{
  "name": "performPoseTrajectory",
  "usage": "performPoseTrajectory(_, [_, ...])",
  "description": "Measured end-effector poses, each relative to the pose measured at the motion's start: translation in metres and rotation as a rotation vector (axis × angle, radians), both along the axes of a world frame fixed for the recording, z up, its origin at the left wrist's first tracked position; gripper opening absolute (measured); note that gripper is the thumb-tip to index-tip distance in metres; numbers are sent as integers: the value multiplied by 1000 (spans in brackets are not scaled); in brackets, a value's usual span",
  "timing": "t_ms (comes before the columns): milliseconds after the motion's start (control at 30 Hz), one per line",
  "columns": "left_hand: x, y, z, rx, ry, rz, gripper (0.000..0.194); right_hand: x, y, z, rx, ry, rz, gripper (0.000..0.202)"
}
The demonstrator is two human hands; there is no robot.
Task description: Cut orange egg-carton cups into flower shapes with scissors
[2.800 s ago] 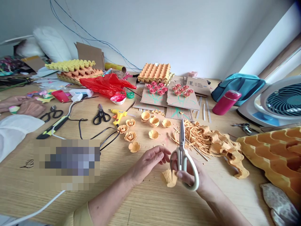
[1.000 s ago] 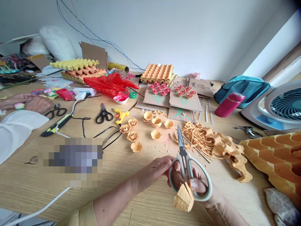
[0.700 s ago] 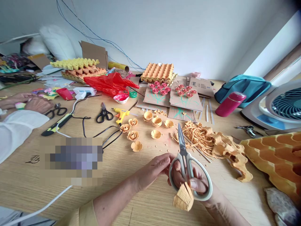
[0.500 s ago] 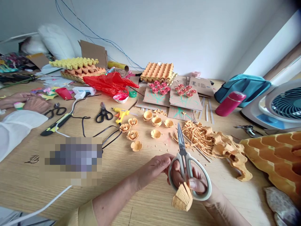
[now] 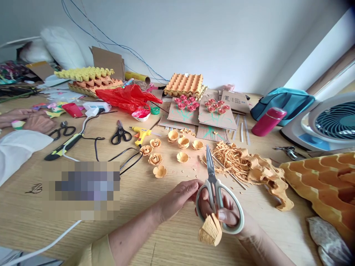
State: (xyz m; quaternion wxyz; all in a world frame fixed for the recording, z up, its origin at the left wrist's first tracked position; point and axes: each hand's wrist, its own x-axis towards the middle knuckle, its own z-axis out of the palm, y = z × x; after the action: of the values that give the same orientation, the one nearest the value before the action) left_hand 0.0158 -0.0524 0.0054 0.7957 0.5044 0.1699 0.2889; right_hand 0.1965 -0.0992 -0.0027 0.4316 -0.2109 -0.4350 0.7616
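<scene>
In my right hand (image 5: 229,210), fingers closed through and around the handles, is a pair of scissors (image 5: 211,168) with white-and-grey grips. Its blades are together and point away from me. A slit orange egg-carton cup (image 5: 210,231) sits at my right thumb, below the handles. My left hand (image 5: 180,197) is just left of the scissors, fingers stretched out and their tips partly hidden behind the handle; nothing shows in it. Beyond the hands stand loose cut cups (image 5: 182,157) and rolled carton flowers (image 5: 155,159).
Carton shreds (image 5: 231,159) lie right of centre, near a large egg tray (image 5: 318,177). A yellow glue gun (image 5: 141,136), black scissors (image 5: 121,133) and cables are to the left. Another person's hands (image 5: 39,122) are at far left. Pink flowers on cardboard (image 5: 183,116) lie behind.
The whole view has shifted slightly, so things appear a little further left. Both hands, the scissors and the carton cup keep nearly the same pose.
</scene>
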Motion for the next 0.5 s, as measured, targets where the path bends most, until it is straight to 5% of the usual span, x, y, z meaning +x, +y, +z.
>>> performPoseTrajectory(500, [1,-1,-1,-33,-11,68,43,3,1,2,11,-85,-91,41])
